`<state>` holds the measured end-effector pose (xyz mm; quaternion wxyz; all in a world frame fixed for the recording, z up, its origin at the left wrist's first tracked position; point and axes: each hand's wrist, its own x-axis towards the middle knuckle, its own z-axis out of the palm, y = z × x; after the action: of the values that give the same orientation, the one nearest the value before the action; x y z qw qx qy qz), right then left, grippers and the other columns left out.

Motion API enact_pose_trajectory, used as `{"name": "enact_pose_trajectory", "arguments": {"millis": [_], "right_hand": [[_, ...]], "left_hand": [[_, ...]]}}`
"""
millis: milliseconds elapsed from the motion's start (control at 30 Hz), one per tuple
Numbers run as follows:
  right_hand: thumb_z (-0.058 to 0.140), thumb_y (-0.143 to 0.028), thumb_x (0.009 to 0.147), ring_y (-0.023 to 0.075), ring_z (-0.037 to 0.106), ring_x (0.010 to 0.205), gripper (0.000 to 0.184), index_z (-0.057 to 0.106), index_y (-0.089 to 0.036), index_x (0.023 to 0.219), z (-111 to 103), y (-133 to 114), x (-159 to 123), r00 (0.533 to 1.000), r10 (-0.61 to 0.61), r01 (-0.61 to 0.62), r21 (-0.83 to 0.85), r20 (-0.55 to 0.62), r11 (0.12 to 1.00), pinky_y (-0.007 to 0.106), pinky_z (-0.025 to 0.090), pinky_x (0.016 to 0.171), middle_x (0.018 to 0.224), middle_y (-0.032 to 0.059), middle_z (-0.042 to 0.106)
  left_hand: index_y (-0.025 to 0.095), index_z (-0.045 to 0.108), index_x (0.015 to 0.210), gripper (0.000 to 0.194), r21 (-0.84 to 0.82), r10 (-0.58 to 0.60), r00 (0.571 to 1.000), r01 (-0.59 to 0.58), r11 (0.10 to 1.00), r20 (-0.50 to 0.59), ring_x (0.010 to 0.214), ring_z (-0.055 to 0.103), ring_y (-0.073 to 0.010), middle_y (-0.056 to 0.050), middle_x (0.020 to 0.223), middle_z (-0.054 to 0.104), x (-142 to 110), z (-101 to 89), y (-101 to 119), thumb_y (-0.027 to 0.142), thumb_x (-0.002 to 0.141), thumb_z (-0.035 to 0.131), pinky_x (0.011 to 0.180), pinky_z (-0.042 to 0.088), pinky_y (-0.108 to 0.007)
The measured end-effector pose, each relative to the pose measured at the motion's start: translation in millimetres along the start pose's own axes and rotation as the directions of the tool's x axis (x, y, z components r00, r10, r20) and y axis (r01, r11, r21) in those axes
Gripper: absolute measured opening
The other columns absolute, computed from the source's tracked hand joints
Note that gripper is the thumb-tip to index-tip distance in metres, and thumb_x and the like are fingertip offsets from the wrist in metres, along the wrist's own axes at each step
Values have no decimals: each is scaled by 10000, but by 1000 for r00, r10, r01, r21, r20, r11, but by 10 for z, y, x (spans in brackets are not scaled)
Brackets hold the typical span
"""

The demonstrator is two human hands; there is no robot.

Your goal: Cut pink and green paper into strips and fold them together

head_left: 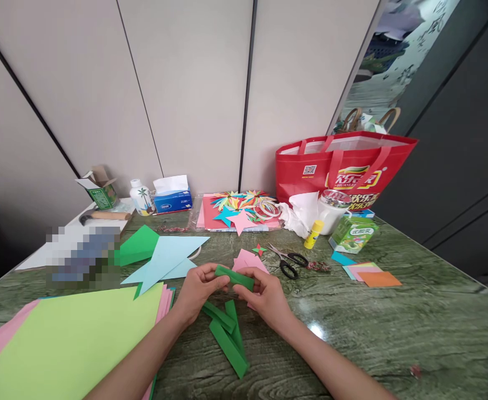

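Left hand (196, 291) and right hand (269, 295) grasp a green strip (236, 278) near its ends, thumbs against fingers, to the left of the scissors (283, 256) and nearer the person. It looks like a fold being pressed flat; another press would call for level edges and even thumb pressure. Loose strips (229, 348) lie overlapping on the table (331, 333), left of the scissors and closer to the person. Pink paper (250, 258) is just left of the scissors, the glue stick (313, 234) beyond them, rightward.
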<state>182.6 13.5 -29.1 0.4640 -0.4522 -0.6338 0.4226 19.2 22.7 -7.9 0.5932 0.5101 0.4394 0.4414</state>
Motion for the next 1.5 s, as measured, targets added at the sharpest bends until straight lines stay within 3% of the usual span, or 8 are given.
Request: {"name": "enact_pose_trajectory", "arguments": {"millis": [167, 367, 1500], "right_hand": [[653, -305, 661, 110, 537, 461, 243, 622, -154, 848, 24, 15, 8, 994, 110, -113, 167, 28, 979, 212, 444, 434, 640, 12, 622], [666, -329, 649, 119, 550, 458, 237, 629, -146, 795, 35, 19, 10, 988, 155, -156, 252, 26, 955, 222, 455, 438, 600, 14, 620], [678, -353, 630, 104, 536, 431, 247, 637, -129, 724, 40, 32, 22, 983, 181, -181, 287, 27, 941, 214, 453, 418, 568, 19, 629]], "left_hand": [[123, 649, 787, 179, 25, -12, 1000, 12, 1000, 7, 574, 563, -111, -14, 611, 652, -7, 22, 24, 251, 663, 670, 596, 437, -211], [119, 650, 780, 185, 22, 5, 1000, -5, 1000, -7, 568, 563, -122, -16, 602, 645, -1, 14, -18, 267, 670, 663, 602, 440, -232], [122, 665, 673, 168, 13, -12, 999, 12, 1000, -53, 543, 591, -140, -27, 576, 662, -6, 42, -35, 288, 646, 674, 592, 462, -252]]}}
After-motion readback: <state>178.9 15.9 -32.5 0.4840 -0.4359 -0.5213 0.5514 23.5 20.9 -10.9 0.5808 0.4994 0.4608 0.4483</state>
